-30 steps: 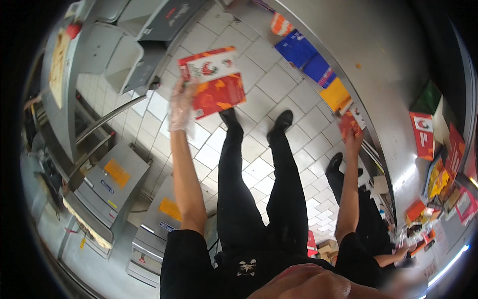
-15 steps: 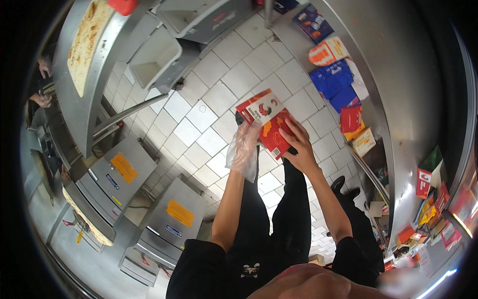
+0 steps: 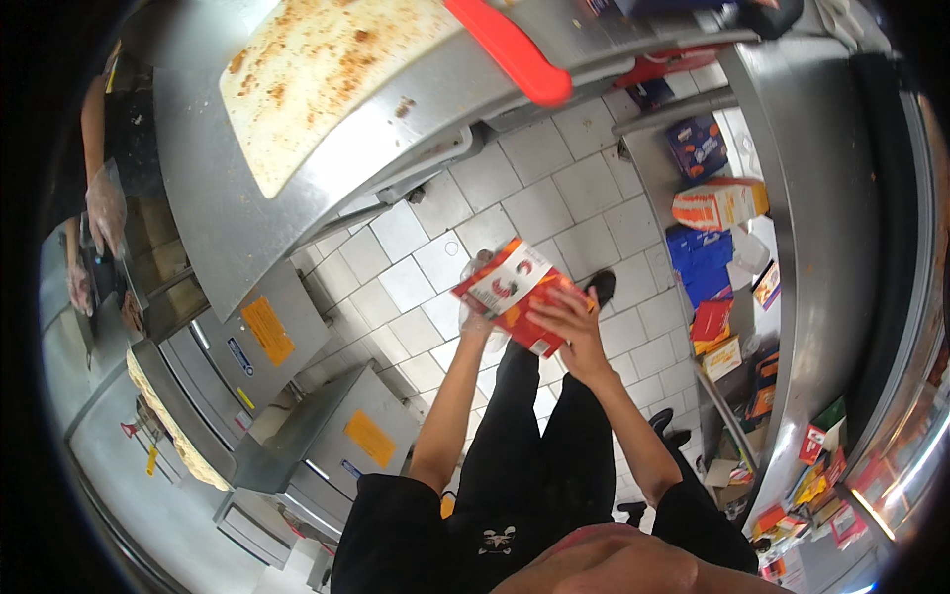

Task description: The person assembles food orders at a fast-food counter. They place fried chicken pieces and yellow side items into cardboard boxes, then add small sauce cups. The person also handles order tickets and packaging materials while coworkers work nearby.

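Over the floor in front of my legs is a flat red and white cardboard food box (image 3: 507,290), tilted, with pictures printed on it. My left hand (image 3: 476,323) is closed on its left edge; the fingers go behind the box, and clear plastic, seemingly a loose glove, shows around them. My right hand (image 3: 571,330) grips the right side, fingers spread across the printed face and thumb out of sight. Whether the box is folded up or still flat I cannot tell.
A stained white cutting board (image 3: 327,94) and a red handle (image 3: 515,54) lie on the steel counter (image 3: 203,183) ahead. At the far left are a co-worker's gloved hands (image 3: 105,210). Shelves on the right carry blue cartons (image 3: 699,262) and orange-white cartons (image 3: 720,205). Steel cabinets (image 3: 341,436) stand left.
My view has moved toward the counter, so board and red handle show more fully. The box stays in both hands, and my right hand has shifted on its face.
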{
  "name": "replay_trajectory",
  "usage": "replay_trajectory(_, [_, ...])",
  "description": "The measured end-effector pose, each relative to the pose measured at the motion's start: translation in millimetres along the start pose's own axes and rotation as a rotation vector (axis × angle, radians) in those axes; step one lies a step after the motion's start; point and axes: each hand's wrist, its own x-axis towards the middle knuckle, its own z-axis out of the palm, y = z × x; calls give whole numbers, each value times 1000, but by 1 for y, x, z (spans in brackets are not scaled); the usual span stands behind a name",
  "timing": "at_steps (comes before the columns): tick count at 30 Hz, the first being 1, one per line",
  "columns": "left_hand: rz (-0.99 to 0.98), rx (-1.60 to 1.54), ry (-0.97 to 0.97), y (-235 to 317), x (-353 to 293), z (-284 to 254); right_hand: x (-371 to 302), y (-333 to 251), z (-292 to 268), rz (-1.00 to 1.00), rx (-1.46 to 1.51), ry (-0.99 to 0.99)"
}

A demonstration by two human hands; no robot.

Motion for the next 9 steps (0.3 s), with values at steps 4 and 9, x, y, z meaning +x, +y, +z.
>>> replay_trajectory(4, [-87,402,142,13,4,-60,48,-13,-28,-94,16,-321])
replay_trajectory(9, [-3,271,273,9,-28,-72,179,12,-105,-81,293,-603])
